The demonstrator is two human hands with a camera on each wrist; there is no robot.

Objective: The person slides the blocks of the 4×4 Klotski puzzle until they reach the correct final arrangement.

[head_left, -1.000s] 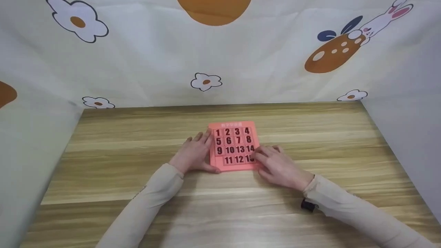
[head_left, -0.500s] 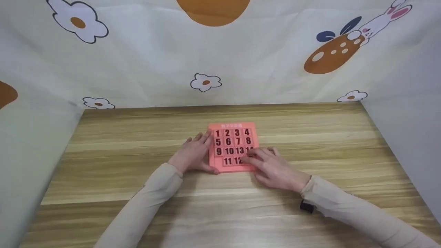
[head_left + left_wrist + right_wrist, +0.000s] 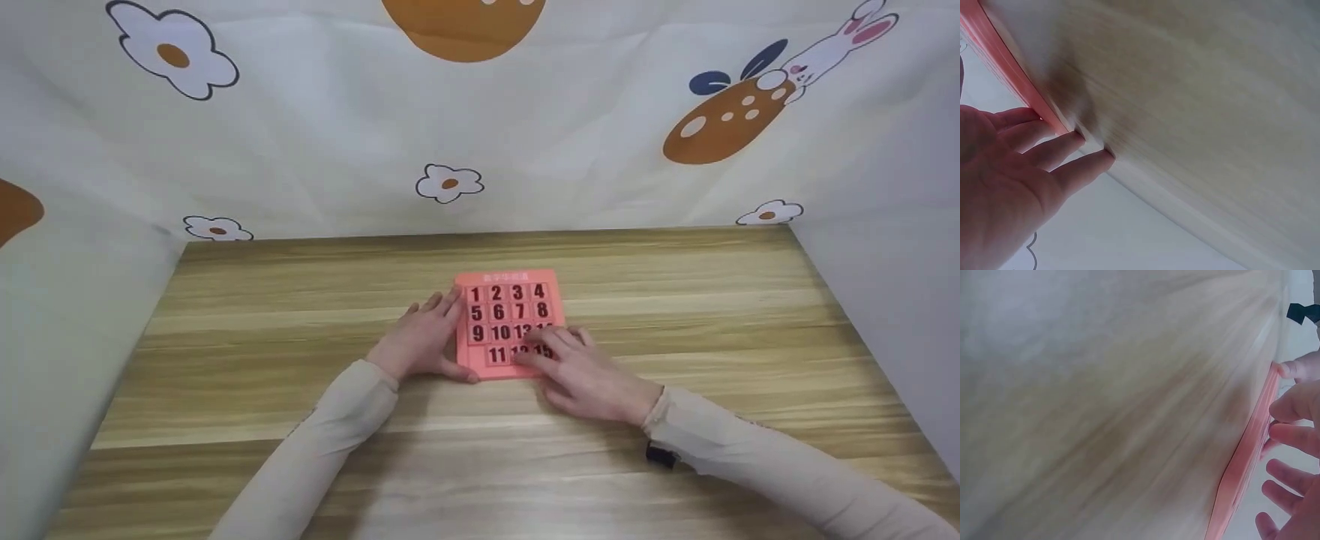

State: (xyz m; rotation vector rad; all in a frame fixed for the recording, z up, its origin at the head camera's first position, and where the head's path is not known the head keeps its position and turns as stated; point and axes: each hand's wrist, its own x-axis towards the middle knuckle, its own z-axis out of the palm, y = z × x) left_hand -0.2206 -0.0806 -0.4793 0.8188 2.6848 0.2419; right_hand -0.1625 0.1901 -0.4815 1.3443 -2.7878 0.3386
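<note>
A pink sliding number puzzle lies flat on the wooden table. Its rows read 1 to 4, 5 to 8, then 9, 10, 13, 14; at the bottom a gap at the left, followed by 11, 12, 15. My left hand rests against the puzzle's left side, fingers along the edge and thumb at the near left corner. In the left wrist view its fingers are extended. My right hand reaches in from the right, fingertips over the 12 tile, partly covering 13 and 14.
The wood-grain table stretches around the puzzle. A pale cloth printed with flowers and a rabbit stands behind it, with pale walls at both sides. A small black object sits under the right sleeve.
My right hand has moved left across the bottom row, from the 15 tile to the 12 tile. The left hand keeps its place, and the tiles show no visible shift.
</note>
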